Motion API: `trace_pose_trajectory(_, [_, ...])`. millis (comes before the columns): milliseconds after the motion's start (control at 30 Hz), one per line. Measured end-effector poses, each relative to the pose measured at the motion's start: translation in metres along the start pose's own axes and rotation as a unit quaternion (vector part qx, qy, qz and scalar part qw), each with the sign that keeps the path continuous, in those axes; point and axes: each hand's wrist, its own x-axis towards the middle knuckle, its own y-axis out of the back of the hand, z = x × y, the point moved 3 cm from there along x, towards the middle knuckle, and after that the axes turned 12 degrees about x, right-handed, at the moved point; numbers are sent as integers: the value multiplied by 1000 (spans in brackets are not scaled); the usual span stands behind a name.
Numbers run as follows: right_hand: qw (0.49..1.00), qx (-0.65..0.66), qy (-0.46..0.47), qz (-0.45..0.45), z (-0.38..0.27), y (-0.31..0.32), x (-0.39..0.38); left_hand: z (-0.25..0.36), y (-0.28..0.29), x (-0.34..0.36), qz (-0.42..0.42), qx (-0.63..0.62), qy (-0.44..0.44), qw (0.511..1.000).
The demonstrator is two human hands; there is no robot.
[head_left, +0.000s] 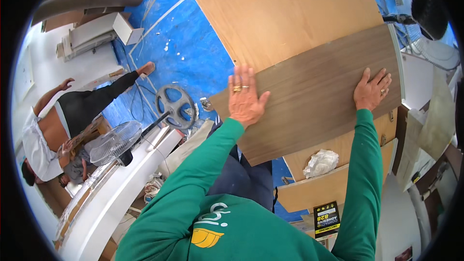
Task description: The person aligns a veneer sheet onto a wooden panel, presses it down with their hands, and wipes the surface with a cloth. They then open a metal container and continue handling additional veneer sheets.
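Your left hand (246, 97) and right hand (371, 90) look open and flat, gripping nothing, on the thin, grey-brown, wood-grained sheet (309, 99). It lies before you, along the big, tan wooden board (285, 14). They sit far apart, probably to steady both ends.

Sheet (309, 99) apparently over the near edge of the board (290, 17), fan (116, 143) to the left.
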Motion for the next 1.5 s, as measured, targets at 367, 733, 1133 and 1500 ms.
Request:
trace_pose_trajectory(367, [999,-5,18,34,-8,5,1,-132,-17,-78,-36,-408,441,799])
trace_pose_trajectory(733, [997,72,-16,20,-12,12,9,-96,-34,-71,-50,-709,439,549])
trace_pose_trajectory(1133, [959,237,-43,-151,77,114,-145,-156,-31,-74,-211,-663,323,641])
trace_pose_trajectory(1500, [851,404,-301,-145,66,84,-378,-154,-18,-58,-325,-650,330,603])
